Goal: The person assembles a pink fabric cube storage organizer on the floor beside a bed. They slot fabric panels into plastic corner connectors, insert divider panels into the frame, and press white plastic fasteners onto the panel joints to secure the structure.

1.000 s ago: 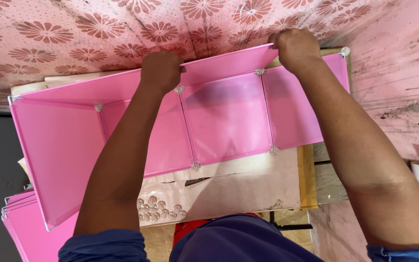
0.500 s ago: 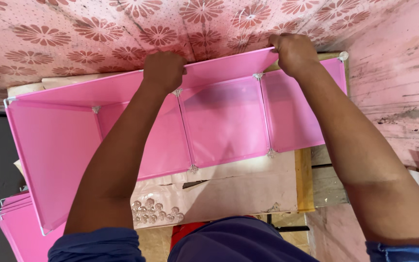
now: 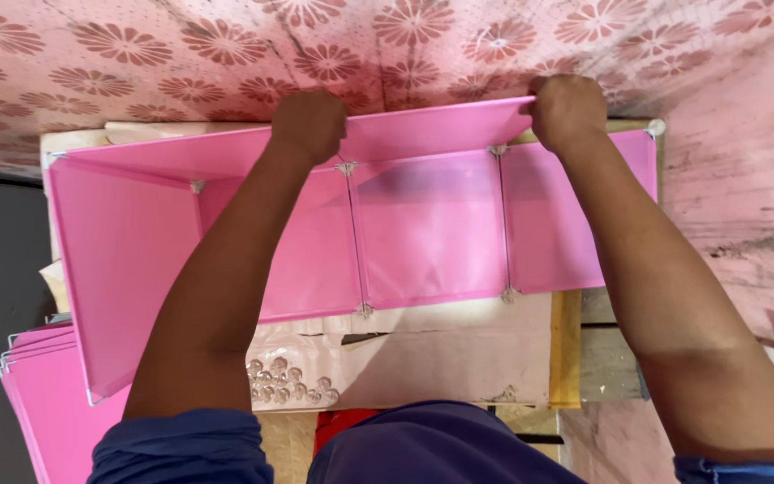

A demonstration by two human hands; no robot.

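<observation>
A floral pink wall (image 3: 136, 54) fills the far side of the view, and against it stands a pink panel shelf unit (image 3: 432, 224), a row of translucent plastic panels in thin wire frames, resting on a wooden tabletop (image 3: 597, 358) covered partly by a sheet of brown cardboard (image 3: 423, 358). The step in hand looks like pressing the top panel (image 3: 432, 130) down onto its corner joints: both hands sit on its far edge, directly above the unit's open cells. The left hand (image 3: 309, 124) is curled closed over the panel's edge near the middle-left divider, and the right hand (image 3: 568, 109) is closed over it near the right divider. Seating it fully would seem to call for even downward pressure at each white corner connector (image 3: 346, 168). A stack of spare pink panels (image 3: 38, 403) leans at the near left, and a cluster of small clear connectors (image 3: 284, 381) lies on the cardboard, near the left arm.
</observation>
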